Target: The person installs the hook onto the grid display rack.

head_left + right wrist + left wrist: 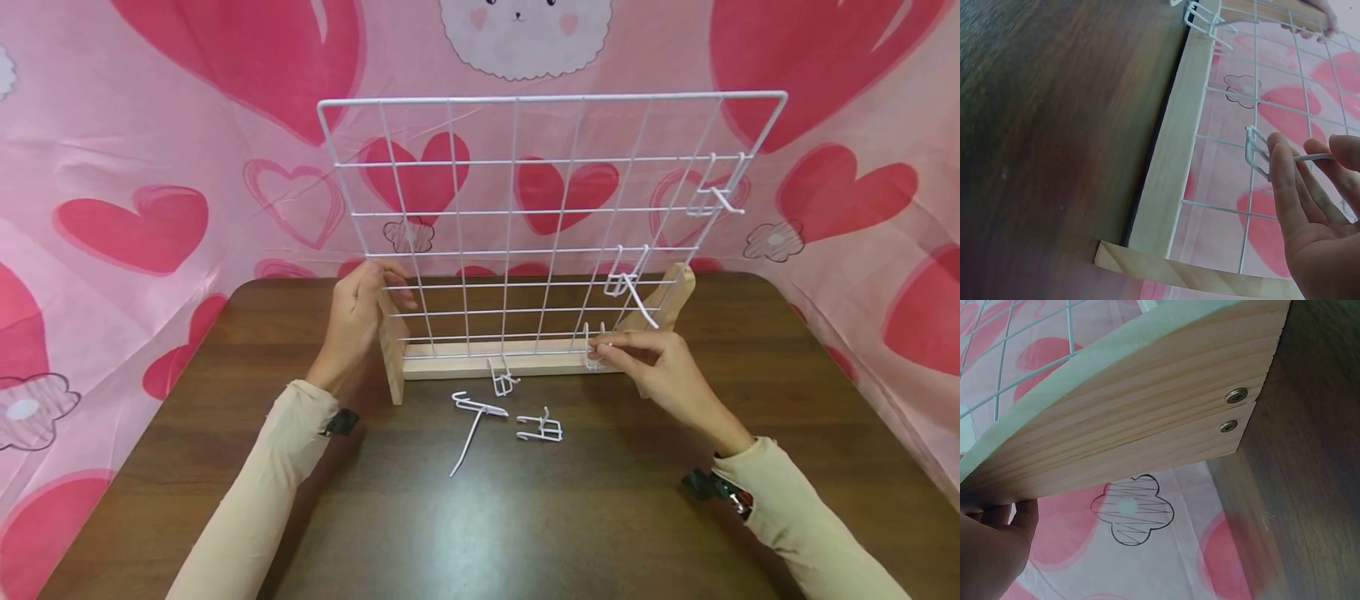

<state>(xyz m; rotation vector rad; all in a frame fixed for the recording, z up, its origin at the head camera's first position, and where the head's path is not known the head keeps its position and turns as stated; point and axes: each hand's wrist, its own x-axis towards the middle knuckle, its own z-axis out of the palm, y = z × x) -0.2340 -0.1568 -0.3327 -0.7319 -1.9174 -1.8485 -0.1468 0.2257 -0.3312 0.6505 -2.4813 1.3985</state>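
White grid [513, 161] in wooden stand [442, 367] — hands [356, 308] [667, 367]: left gripping stand, right pinching hook [1248, 150].

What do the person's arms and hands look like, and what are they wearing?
The left sleeve and right sleeve are long, pale beige and a bit wrinkly, ending at the wrists. The left hand and right hand have no gloves. A small black gadget shows at the left wrist; the right wrist's dark gadget has a reddish bit.

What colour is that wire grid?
The wire grid is white, showing best in the head view.
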